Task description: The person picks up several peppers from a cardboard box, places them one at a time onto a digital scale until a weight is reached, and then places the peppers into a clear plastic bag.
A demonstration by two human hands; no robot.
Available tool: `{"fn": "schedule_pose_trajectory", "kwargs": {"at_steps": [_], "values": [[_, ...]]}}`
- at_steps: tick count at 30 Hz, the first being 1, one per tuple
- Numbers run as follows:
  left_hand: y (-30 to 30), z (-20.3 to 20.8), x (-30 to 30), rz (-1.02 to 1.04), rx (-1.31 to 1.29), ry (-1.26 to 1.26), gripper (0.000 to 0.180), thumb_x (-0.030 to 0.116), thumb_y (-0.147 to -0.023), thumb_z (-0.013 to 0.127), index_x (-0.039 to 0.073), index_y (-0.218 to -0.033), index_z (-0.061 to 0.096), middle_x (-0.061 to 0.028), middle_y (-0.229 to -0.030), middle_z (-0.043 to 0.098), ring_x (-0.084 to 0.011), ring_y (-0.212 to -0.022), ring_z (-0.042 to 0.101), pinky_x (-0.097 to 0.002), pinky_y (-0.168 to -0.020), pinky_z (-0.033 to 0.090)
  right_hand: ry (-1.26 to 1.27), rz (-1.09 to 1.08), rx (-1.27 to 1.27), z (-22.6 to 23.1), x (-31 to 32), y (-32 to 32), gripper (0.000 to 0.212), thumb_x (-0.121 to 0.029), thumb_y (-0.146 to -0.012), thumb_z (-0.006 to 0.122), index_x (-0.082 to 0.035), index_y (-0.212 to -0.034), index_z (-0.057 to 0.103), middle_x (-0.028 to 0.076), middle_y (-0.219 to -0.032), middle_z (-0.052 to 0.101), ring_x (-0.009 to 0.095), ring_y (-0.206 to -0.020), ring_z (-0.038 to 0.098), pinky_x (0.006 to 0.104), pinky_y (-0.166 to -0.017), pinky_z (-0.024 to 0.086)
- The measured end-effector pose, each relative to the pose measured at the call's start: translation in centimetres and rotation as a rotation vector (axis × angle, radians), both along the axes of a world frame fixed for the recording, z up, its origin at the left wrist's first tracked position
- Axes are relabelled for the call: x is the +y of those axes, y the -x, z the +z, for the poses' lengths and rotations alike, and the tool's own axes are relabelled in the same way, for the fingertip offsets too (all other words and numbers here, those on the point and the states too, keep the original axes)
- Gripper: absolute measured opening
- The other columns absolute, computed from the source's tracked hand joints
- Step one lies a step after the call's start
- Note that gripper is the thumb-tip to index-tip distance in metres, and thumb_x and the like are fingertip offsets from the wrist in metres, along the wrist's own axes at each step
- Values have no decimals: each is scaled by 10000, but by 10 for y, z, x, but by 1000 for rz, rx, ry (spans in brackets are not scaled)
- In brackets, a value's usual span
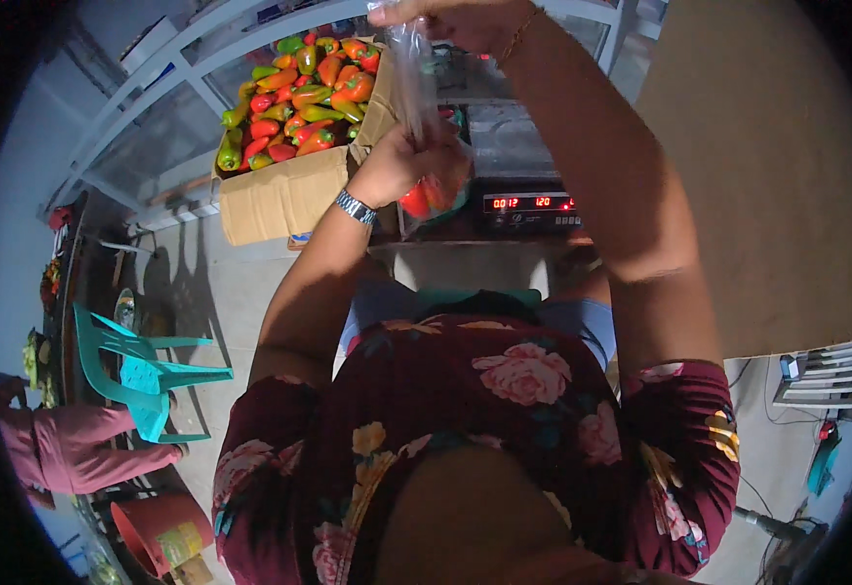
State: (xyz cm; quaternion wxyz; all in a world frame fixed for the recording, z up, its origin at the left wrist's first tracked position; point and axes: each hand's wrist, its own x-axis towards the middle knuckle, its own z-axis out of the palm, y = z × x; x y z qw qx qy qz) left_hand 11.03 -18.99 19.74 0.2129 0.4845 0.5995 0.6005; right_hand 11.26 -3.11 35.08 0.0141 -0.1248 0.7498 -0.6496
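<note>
A clear plastic bag (410, 83) stretches upright in front of me, with red peppers (428, 198) bunched in its bottom. My left hand (401, 164), a metal watch on its wrist, is closed round the bag's neck just above the peppers. Higher up, my right hand (470, 21) grips the bag's top end and pulls it taut; the picture's upper edge cuts off part of this hand. Left of the bag, an open cardboard box (279, 203) is heaped with red, orange and green peppers (299, 97). To the right sits a digital scale (528, 207) with a lit red display.
A large brown board (767, 175) stands along the right side. A turquoise plastic chair (143, 370) and a red bucket (158, 531) are on the floor at left, beside another person in pink trousers (79, 444). White metal framing (187, 68) runs along the back.
</note>
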Motion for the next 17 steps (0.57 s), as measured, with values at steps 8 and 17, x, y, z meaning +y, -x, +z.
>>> {"fn": "schedule_pose_trajectory", "kwargs": {"at_steps": [8,17], "values": [[14,0,-26,147,249,23,268,91,-889,449,27,-1147,482,-62,-959,570,-148,-848,551,-280,-771,446,-71,-48,146,39,24,-25,56,-23,-810,587,28,-832,577,52,-717,578,92,-547,508,164,-496,418],[33,-13,-43,-217,-623,-434,126,195,-882,495,77,-856,461,-144,-1232,438,-211,-1060,478,-370,-917,409,182,-213,444,-53,62,-54,280,-280,-716,710,-86,-898,622,17,-736,599,109,-689,560,287,-617,461]]}}
